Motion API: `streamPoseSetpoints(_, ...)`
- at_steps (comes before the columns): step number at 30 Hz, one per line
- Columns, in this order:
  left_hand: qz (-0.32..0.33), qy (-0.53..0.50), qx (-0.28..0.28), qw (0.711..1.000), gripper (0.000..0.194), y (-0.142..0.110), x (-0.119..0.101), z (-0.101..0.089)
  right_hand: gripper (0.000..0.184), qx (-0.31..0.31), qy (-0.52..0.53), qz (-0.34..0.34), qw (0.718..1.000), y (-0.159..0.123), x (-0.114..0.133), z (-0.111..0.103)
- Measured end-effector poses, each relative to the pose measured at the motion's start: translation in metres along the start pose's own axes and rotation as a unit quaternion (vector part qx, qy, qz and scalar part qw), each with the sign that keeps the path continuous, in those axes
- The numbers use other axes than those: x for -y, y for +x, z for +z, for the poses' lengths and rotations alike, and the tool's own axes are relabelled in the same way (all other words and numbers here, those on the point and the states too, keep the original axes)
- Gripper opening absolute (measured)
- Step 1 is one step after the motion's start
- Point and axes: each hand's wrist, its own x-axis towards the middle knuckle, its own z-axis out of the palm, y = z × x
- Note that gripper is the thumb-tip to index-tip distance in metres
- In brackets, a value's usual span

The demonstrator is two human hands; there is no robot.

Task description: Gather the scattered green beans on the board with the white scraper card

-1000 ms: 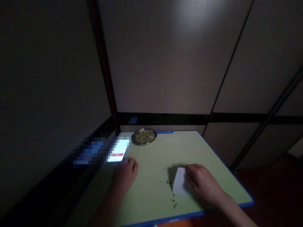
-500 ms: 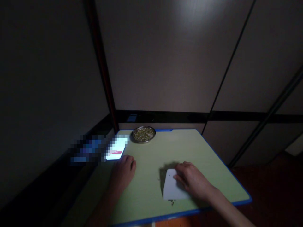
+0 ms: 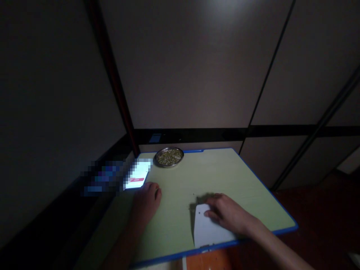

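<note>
My right hand [image 3: 225, 212] is closed on a white plastic scraper [image 3: 204, 228], a thin flat plate with a small hole near one corner. The scraper's lower edge lies along the table's near blue edge, with small dark bits [image 3: 206, 246] beside it. On the left of the green table [image 3: 174, 225] rests my left hand [image 3: 146, 200], loosely curled with thumb and fingers a little apart. Nothing shows in it, though the fingertips are partly hidden. It lies just below a phone [image 3: 137, 180] with a lit screen.
A round metal dish [image 3: 168, 157] of green and pale bits stands at the table's far left. A few specks [image 3: 193, 194] lie beyond the scraper. Below the near edge is an orange surface [image 3: 208, 260]. Dark cabinet panels [image 3: 191, 75] rise behind the table.
My right hand has drawn the scraper toward me, up to the table's near edge, and the dark bits have come with it. My left hand stays by the phone.
</note>
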Motion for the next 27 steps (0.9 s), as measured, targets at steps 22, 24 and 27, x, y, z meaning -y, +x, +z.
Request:
streamPoseSetpoints(22, 0.004, 0.009, -0.016, 1.000, 0.019, 0.002, 0.005, 0.006, 0.022, 0.020, -0.039, 0.019, 0.999, -0.009, 0.001, -0.009)
streamPoseSetpoints(24, 0.007, 0.012, -0.019, 1.000, 0.019, 0.002, 0.005, 0.007, 0.022, 0.015, -0.041, 0.025, 0.999, -0.011, 0.002, -0.010)
streamPoseSetpoints(27, 0.006, 0.014, -0.016, 1.000, 0.019, 0.002, 0.005, 0.007, 0.021, -0.009, -0.048, 0.045, 0.998, -0.011, 0.003, -0.010)
